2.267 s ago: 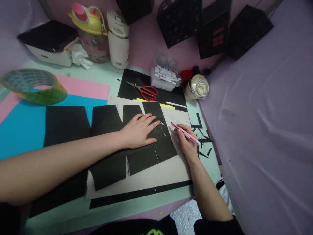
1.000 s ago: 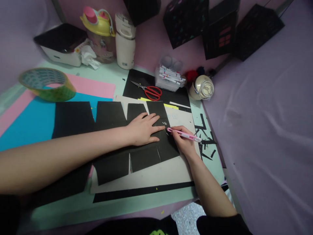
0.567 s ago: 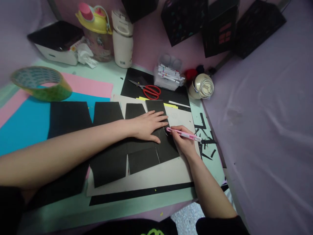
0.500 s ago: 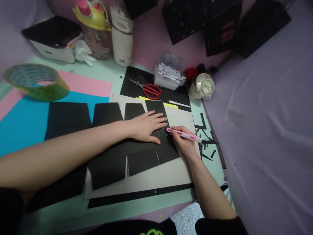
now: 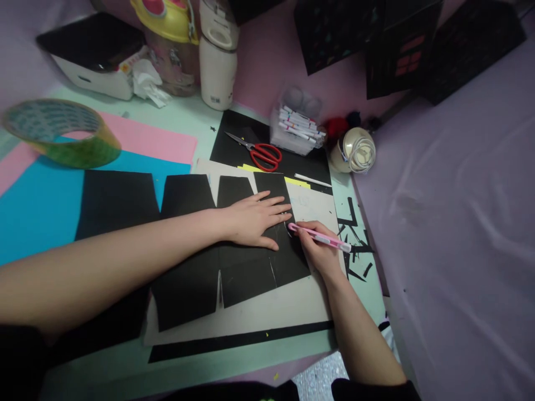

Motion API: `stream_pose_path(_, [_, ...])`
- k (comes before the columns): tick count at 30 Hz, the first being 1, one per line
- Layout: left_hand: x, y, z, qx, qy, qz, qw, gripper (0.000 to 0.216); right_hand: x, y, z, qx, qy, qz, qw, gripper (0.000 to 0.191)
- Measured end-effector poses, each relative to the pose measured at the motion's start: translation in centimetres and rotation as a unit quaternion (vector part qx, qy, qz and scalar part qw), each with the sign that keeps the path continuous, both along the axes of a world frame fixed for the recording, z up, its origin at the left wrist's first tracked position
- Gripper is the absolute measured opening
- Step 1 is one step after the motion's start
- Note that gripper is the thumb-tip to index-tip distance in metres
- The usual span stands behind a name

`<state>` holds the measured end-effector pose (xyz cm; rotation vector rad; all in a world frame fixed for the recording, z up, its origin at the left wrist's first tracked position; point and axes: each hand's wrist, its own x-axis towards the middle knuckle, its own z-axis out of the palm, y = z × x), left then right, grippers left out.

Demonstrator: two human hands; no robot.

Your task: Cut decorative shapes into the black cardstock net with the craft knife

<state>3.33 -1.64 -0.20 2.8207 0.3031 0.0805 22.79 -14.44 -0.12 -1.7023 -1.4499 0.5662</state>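
My left hand [image 5: 254,221] lies flat with fingers spread, pressing on black card [image 5: 188,289] that has wedge-shaped gaps cut into its edges. In my right hand [image 5: 324,253] is a slim pink craft knife [image 5: 324,238], gripped like a pen. Its tip meets the card just right of my left fingertips, beside a short pale curved line. The blade itself is too small to make out. Under the card lies a pale grey board [image 5: 251,317], which sticks out at the front and right.
Red-handled scissors [image 5: 265,156], a white pen [image 5: 312,180] and a box of markers [image 5: 301,127] are behind the card. Black offcuts [image 5: 355,245] litter the right side. A big tape roll [image 5: 79,150] sits on blue paper [image 5: 37,223] at left. Bottles [image 5: 218,72] stand at the back.
The whole view has shifted slightly. My left hand stays flat on the card, and the craft knife keeps nearly the same place by the curved line, its tip marginally lower.
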Motion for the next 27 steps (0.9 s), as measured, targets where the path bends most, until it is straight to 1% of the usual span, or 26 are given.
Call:
stream_pose_path(3, [-0.08,0.02,-0.03,-0.003,0.007,-0.001,1.000,0.080,-0.10,-0.01,0.06,0.003,-0.004,0.005,1.000,0.013])
stream_pose_path(6, [-0.17,0.07,-0.24,0.001,-0.010,-0.008,1.000,0.081,-0.16,-0.09,0.04,0.016,-0.017,0.020,1.000,0.011])
stream_pose_path(10, [-0.16,0.12,-0.37,-0.002,-0.013,-0.020,1.000,0.074,-0.20,-0.27,0.03,0.031,-0.030,0.042,0.998,0.009])
stream_pose_path(13, [-0.11,0.10,-0.24,-0.006,-0.003,-0.017,1.000,0.073,-0.27,-0.39,0.17,0.028,-0.037,0.053,0.998,0.008])
stream_pose_path(27, [-0.07,0.11,-0.07,-0.002,0.008,-0.016,1.000,0.076,-0.30,-0.42,0.31,0.034,-0.041,0.065,0.996,0.007])
